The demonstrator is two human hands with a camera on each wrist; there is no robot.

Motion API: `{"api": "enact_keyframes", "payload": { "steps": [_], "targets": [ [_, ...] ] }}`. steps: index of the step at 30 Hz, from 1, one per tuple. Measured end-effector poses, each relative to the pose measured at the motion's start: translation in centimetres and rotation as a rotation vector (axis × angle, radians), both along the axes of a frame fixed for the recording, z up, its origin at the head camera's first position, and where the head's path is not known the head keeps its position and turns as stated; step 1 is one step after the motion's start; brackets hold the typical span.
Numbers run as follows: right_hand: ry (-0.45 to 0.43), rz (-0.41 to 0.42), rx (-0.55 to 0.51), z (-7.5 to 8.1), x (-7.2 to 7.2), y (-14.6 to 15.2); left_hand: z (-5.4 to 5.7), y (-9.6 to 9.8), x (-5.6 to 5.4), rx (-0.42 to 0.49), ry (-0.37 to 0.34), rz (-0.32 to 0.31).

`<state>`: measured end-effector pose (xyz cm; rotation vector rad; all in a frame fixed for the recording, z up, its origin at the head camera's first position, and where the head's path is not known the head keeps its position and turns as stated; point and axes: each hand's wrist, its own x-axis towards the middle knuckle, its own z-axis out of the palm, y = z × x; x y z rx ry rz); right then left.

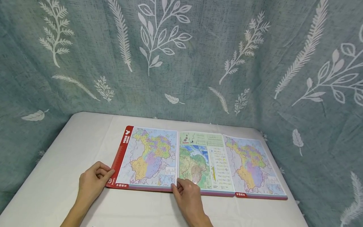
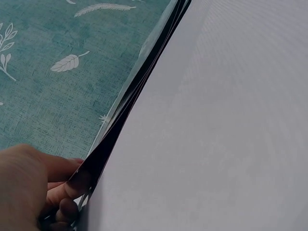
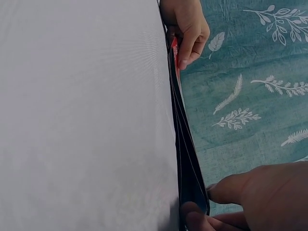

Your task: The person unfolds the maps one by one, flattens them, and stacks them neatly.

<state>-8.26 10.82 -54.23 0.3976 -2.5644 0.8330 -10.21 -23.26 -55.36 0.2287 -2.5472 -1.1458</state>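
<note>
On the white table lie three map panels side by side. The left map has a red strip on its left side and coloured regions. Beside it a green and brown relief map carries printed text, and another coloured map lies to its right. My left hand pinches the red strip near the left map's lower corner between thumb and fingers. My right hand pinches the lower edge where the left map meets the relief map. In the right wrist view, thin layered edges show between the hands.
The white tabletop extends in front of the maps and to their left. A green cloth with white leaf prints hangs behind the table and along both sides.
</note>
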Motion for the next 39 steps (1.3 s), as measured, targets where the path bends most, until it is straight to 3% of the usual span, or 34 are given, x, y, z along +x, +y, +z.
{"api": "enact_keyframes", "payload": {
  "steps": [7, 13, 21, 27, 35, 39],
  "targets": [
    [0.030, -0.021, 0.098, 0.25, 0.20, -0.13, 0.24, -0.12, 0.03, -0.029, -0.003, -0.009],
    [0.021, -0.041, 0.052, 0.23, 0.08, 0.07, 0.23, 0.13, -0.05, -0.024, -0.014, -0.005],
    [-0.221, 0.001, -0.168, 0.06, -0.28, 0.01, 0.16, 0.07, -0.22, -0.031, -0.033, -0.006],
    [-0.326, 0.041, -0.323, -0.13, -0.32, -0.14, 0.25, -0.09, -0.27, -0.043, -0.039, -0.005],
    [-0.541, 0.047, -0.620, -0.21, 0.12, -0.17, 0.32, 0.18, -0.23, -0.036, -0.062, 0.004],
    [-0.581, 0.080, -0.784, -0.35, 0.23, -0.24, 0.39, 0.17, -0.19, -0.034, -0.076, 0.007]
  ]
}}
